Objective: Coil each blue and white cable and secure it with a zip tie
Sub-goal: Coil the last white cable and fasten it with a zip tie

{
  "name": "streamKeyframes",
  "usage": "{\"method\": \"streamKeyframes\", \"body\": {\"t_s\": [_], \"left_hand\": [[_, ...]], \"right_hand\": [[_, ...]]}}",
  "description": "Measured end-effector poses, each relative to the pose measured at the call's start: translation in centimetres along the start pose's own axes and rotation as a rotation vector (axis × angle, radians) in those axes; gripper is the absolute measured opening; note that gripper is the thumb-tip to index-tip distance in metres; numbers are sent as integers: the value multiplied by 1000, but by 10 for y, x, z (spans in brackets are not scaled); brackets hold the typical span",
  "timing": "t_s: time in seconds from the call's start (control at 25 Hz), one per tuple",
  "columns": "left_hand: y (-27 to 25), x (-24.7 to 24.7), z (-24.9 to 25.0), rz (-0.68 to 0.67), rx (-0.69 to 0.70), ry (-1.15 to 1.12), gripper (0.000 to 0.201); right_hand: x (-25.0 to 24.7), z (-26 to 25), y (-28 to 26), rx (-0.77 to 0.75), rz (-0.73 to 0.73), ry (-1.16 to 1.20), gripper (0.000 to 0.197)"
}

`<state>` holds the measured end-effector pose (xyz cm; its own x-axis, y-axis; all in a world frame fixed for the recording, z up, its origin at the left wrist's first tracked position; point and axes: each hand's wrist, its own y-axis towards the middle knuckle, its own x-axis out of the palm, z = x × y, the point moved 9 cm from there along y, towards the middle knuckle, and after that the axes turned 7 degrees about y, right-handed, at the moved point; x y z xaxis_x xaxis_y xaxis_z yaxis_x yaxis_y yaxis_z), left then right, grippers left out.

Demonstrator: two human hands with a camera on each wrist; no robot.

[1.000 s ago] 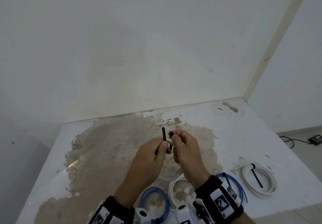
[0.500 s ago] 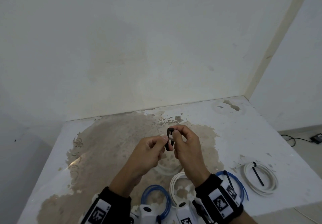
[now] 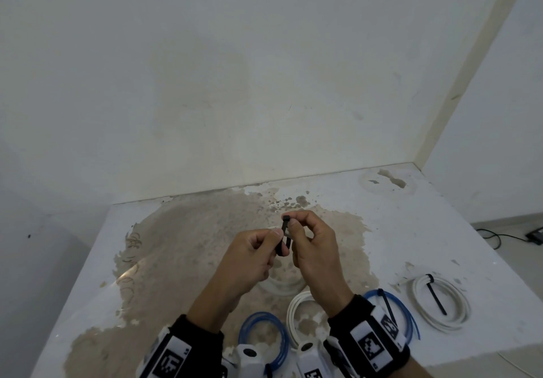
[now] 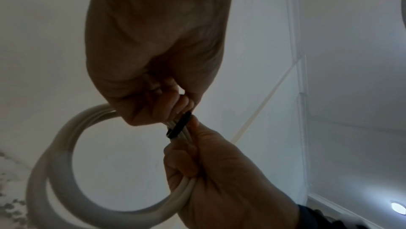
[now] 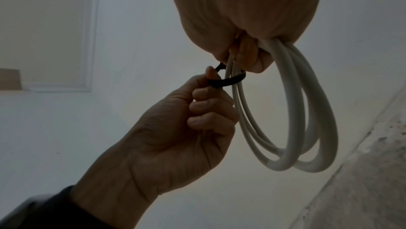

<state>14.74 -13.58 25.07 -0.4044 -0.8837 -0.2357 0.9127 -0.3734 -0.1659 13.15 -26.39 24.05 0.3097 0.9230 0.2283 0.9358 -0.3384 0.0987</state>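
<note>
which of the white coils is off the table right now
The white coil held up in both hands, with a black zip tie looped around it. The other two white coils lie flat on the table.

Table: I see a white tabletop (image 3: 382, 225) pushed into a wall corner, its paint worn off in a wide brown patch (image 3: 191, 245) across the middle.
Near edge, left to right: a blue cable coil (image 3: 264, 336), a white cable coil (image 3: 296, 307), a blue coil with a black zip tie (image 3: 407, 316).
Far right: a white coil with a black zip tie (image 3: 440, 301), lying flat.
</note>
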Motion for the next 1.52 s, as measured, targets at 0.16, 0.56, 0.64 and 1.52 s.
{"method": "streamKeyframes", "body": {"t_s": [0.16,0.56,0.64,1.52], "left_hand": [[1,-3,1,44,32,-20,41],[4,-5,-3,115,50,38,39],[6,-8,-6,143,35,32,38],[24,-11,-6,286,250,200,25]], "right_hand": [[1,-5,0,-38,-20,-23,15],[-6,2,2,-23,-31,-65,11],[-5,3,2,-21,-44,-69,9],[2,16,9,166,-113,80,11]]}}
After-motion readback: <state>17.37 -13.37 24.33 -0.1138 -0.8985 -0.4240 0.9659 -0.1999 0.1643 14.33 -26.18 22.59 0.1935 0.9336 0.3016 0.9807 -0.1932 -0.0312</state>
